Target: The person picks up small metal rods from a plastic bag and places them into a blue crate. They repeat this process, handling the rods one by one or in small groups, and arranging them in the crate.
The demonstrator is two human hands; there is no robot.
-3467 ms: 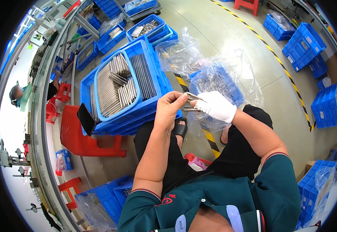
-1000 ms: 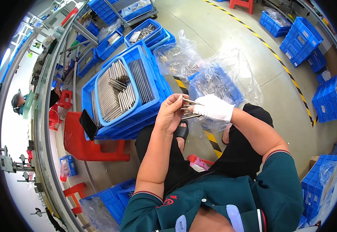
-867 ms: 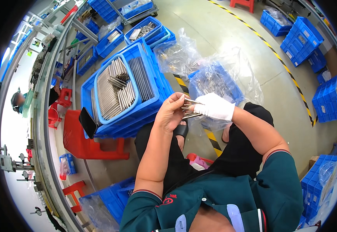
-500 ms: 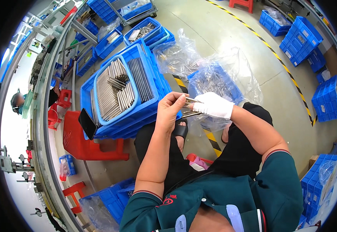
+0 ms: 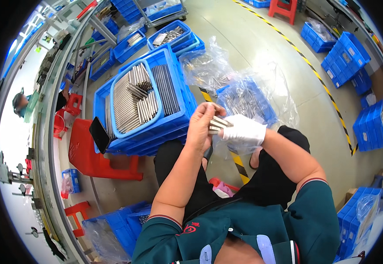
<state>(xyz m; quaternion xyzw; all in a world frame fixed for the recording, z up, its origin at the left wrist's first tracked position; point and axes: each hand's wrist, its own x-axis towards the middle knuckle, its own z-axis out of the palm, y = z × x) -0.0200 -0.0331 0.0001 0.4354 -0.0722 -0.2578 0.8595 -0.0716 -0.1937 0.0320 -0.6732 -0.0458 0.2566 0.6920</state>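
A few short silvery metal rods (image 5: 218,125) lie between my two hands, above my knees. My right hand (image 5: 245,130), in a white glove, is closed on their right ends. My bare left hand (image 5: 200,126) curls round their left ends, its thumb and forefinger bent above them; some of its fingertips are hidden. Left of my hands, a light-blue tray (image 5: 157,102) holds neat rows of similar rods, a few lying crosswise on top. It rests in a larger blue crate (image 5: 183,97), beside long dark rods (image 5: 165,90). Beyond my hands, a plastic-lined blue bin (image 5: 268,115) holds loose rods.
A dark phone-like slab (image 5: 99,134) leans at the crate's near corner. Red stools (image 5: 97,152) stand to the left, by a long metal bench frame. Clear plastic sheeting (image 5: 207,66) spreads on the floor. Stacked blue crates (image 5: 345,53) line the right, past yellow-black tape (image 5: 306,59).
My left hand has turned and its fingers have curled further round the rods. The rods now show as a fanned bunch between my hands. The whole view has shifted slightly.
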